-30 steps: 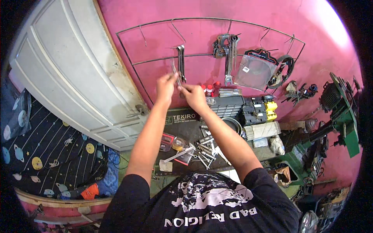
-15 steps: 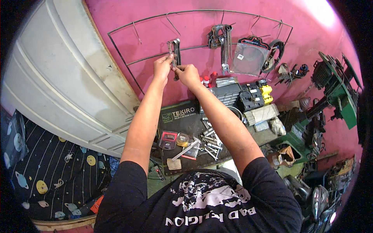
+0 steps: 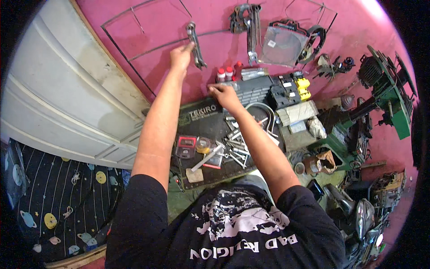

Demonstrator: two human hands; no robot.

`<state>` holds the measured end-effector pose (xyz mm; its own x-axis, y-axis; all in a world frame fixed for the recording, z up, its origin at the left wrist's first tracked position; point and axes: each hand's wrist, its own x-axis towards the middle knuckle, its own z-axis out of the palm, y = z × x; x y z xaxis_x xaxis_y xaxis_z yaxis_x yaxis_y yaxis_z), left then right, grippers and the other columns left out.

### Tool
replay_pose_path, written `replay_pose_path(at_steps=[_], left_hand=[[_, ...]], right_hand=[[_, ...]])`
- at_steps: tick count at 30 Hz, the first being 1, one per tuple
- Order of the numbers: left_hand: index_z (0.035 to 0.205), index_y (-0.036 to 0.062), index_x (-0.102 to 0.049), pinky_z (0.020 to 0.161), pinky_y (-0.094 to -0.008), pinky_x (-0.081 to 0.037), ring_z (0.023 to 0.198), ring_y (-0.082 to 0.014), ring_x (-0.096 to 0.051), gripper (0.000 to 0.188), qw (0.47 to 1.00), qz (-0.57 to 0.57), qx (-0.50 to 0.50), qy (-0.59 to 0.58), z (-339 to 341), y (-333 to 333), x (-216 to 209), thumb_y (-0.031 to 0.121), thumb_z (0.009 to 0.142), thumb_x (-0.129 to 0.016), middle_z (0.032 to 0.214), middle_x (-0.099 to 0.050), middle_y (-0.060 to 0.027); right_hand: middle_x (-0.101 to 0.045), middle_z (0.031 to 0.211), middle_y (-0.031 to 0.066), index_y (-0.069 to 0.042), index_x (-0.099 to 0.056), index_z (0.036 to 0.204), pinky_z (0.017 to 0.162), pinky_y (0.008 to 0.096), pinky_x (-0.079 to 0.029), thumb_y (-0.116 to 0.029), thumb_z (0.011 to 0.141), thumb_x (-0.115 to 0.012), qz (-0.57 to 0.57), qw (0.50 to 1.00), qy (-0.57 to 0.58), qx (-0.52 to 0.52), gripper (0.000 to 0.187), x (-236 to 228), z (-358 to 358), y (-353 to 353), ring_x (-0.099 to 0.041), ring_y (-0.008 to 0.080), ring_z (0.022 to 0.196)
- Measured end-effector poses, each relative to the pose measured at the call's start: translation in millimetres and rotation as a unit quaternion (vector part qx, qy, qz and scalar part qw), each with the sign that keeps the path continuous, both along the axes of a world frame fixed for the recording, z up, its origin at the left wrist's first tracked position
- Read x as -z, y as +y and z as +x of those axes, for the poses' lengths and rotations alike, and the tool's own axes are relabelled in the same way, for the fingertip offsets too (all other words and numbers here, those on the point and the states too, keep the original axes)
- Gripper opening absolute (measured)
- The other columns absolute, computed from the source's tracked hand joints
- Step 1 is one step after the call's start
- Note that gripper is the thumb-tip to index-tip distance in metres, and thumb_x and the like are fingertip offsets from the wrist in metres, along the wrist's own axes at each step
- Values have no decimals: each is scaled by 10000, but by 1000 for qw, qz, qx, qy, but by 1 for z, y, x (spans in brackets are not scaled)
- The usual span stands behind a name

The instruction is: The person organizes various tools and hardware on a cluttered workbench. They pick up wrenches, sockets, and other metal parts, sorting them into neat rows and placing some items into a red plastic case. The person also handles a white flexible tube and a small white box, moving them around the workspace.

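Observation:
Several combination wrenches (image 3: pixel 197 54) hang in a bunch from a wire hook on the pink wall. My left hand (image 3: pixel 180 58) is raised at their left side, its fingertips closed on a wrench near the upper part of the bunch. Lower and to the right, my right hand (image 3: pixel 225 97) is in front of the grey drawer case (image 3: pixel 254 92), apart from the wrenches. Its fingers are loosely bent with a small gap between them, and I see nothing held there.
Below my arms, the dark workbench (image 3: pixel 208 175) bears loose wrenches and sockets (image 3: pixel 237 150), a steel ruler (image 3: pixel 206 158) and a tape measure (image 3: pixel 204 144). Red-capped bottles (image 3: pixel 225 74) stand by the wall. More tools (image 3: pixel 251 36) hang right of the bunch; a green drill press (image 3: pixel 394 105) stands farther right.
My right hand has left the wrenches and moved down and right. The left hand stays at the bunch. The view has shifted, so the wall rack sits higher and farther left.

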<state>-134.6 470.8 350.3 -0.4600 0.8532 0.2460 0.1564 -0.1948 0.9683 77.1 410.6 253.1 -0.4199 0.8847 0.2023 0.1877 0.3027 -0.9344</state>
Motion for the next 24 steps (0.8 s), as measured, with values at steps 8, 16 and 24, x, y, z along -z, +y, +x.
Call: replay_pose_path(at_steps=[8, 16, 24], left_hand=[[1069, -8, -768, 954, -326, -435, 1026, -175, -607, 434, 989, -10, -84, -117, 23, -7, -6, 351, 840, -849, 1070, -736, -87], [1005, -29, -771, 834, -309, -490, 887, -158, -653, 326, 980, 3, -165, -109, 13, -16, 15, 245, 845, -849, 956, -749, -80], [987, 14, -770, 802, -412, -529, 891, -294, -726, 291, 934, -188, -207, 223, 84, -137, 208, 289, 914, -709, 940, -758, -192]], right_hand=[[-767, 900, 124, 19, -751, 1082, 747, 336, -525, -263, 967, -675, -255, 941, -206, 80, 314, 217, 199, -134, -681, 173, 782], [-765, 927, 153, -2, -749, 1075, 742, 359, -549, -217, 942, -690, -192, 936, -281, 86, 260, 265, 293, -154, -724, 233, 795], [-689, 1109, 198, -155, -681, 1251, 893, 497, -496, -338, 863, -737, 24, 901, -425, -87, 433, 229, 250, -128, -620, 395, 1085]])
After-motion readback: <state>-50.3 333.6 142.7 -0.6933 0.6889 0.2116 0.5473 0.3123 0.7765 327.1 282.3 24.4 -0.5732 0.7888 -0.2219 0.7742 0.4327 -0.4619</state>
